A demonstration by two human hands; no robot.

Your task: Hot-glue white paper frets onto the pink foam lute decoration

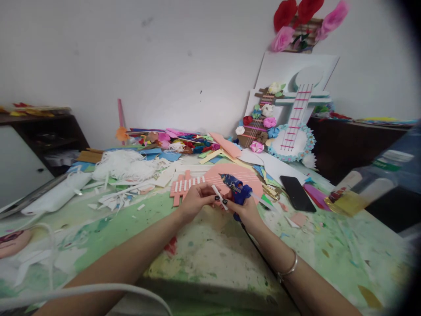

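Between the fingertips of both hands is a narrow white paper strip point(217, 193). My left hand point(198, 199) pinches it from the left, fingers closed. My right hand point(246, 211) has its fingertips on the strip's lower end and also grips a blue hot glue gun point(239, 191), whose nozzle points up and left. A clear glue stick point(261, 200) sticks out of the gun's back. Just beyond the hands lies a pink cardboard guitar point(248, 177) with white strings and white strips across its neck; the hands and gun cover part of it.
Right of the hands lie a black phone point(297, 193) and a bottle of yellowish liquid point(360, 186). Paper scraps point(113, 199) and a shredded white pile point(123, 164) spread left. Decorated paper instruments point(291, 140) lean on the wall. A white cable point(98, 288) crosses the lower left foreground.
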